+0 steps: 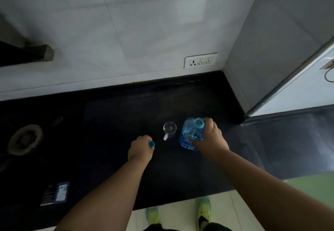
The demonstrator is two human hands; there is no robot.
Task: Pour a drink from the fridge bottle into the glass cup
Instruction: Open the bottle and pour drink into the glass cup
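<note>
**Bottle uncapped, cup just to its left**

My right hand (211, 138) was clamped on the blue water bottle (192, 135), upright on the dark bench (117, 115). The glass cup (169, 129) stood just left of it. My left hand (141, 149) pinched the teal cap (151, 144). I judged a leftward tilt was needed.

Clear glass cup (169, 129), translucent blue plastic bottle (189, 136), dark matt countertop (117, 115), probably stone; glossy wall tiles (126, 22).

Cup (169, 129) left of bottle (191, 134)
</note>
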